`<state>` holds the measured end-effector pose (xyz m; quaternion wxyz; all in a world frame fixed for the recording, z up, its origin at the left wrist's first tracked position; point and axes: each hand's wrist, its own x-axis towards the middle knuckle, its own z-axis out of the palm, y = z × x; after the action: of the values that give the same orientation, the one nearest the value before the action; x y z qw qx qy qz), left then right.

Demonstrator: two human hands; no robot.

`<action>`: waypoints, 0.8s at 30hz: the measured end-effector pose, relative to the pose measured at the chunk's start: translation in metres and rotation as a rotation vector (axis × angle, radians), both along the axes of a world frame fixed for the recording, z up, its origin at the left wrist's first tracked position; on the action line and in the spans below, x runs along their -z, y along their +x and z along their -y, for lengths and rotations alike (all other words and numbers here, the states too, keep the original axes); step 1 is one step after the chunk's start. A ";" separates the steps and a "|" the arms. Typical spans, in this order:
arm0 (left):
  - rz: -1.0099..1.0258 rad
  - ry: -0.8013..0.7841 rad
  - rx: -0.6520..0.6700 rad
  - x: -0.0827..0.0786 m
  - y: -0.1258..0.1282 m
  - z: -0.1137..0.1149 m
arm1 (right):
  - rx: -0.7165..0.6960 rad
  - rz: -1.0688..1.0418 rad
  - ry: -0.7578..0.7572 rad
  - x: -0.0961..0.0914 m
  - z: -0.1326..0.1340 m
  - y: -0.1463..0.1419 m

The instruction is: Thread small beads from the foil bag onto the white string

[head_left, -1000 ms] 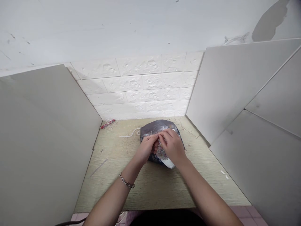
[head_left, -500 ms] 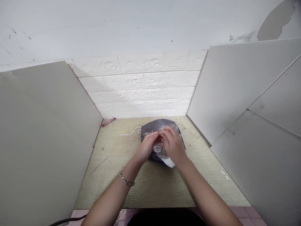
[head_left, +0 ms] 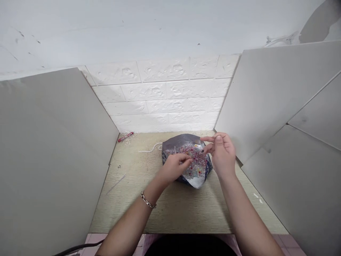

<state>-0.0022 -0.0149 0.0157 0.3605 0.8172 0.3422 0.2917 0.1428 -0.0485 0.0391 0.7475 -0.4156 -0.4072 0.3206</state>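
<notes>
White brick-look wall (head_left: 154,93) at 12 o'clock, grey panels at 9 and 3, and a pale wood-grain worktop (head_left: 165,213) in between, so it's a pretty snug little booth. The open bag (head_left: 182,138) sits just past the middle of the worktop, mouth up, with loads of tiny coloured beads (head_left: 198,161) showing against its silvery lining.

Left hand (head_left: 173,168) is over the bag's 8 o'clock side, thumb and fingers drawn close together; can't tell if something fine is pinched in there. Right hand (head_left: 224,153) is up at about 2 to 3 o'clock, index finger pointing out over the rim, the others curled. Can't tell whether it's gripping anything either, a thread would be too thin to see.

For fiddly bead work like this, imo keep both hands right above the opening so any dropped bead lands back in the bag. Pinch with the fingertips only, and rest the left wrist lightly so it doesn't tip the rim, which looks floppy at 6 o'clock. I'd also watch the white strand (head_left: 149,149) lying by the bag's 10 o'clock edge; easy to snag with a sleeve or bracelet (head_left: 148,201).
</notes>
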 end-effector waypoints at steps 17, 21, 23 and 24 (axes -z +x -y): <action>-0.668 -0.012 -0.856 0.012 -0.105 -0.082 | 0.302 0.379 0.492 -0.107 -0.001 0.015; -0.718 -0.144 -0.914 0.023 -0.120 -0.087 | 0.333 0.452 0.484 -0.112 0.001 0.012; -0.723 -0.167 -0.935 0.026 -0.121 -0.089 | 0.343 0.410 0.492 -0.115 0.008 0.010; -0.722 -0.173 -0.950 0.027 -0.120 -0.090 | 0.344 0.370 0.490 -0.116 0.013 0.009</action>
<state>-0.1227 0.0755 -0.0112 0.1172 0.5901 0.7930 0.0961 0.1519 -0.0618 0.1552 0.7816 -0.3376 -0.5246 0.0022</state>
